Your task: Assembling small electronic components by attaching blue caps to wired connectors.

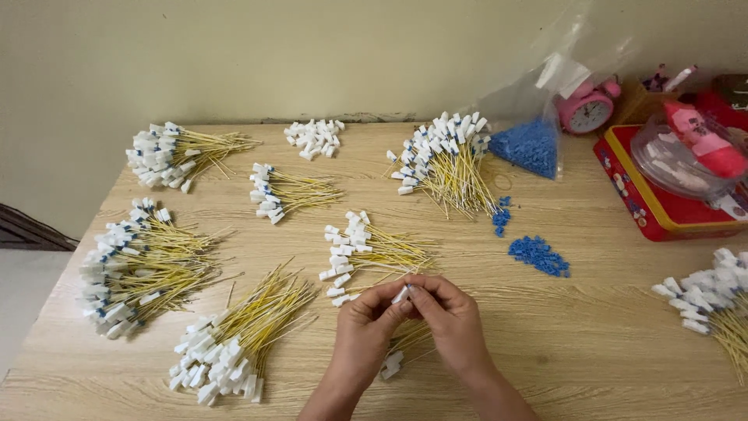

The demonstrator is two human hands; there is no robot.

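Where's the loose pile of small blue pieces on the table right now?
In the head view, the loose blue pieces lie on the wooden table, right of centre, up and right of the hands and just left of the red tin.

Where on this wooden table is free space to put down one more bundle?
Free: the near right of the wooden table, between the right hand and the white-capped yellow sticks at the right edge. Crowded: the left half, full of stick bundles.

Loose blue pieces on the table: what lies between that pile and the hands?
In the head view, only bare table lies between the blue pieces and the right hand, which meets the left hand.
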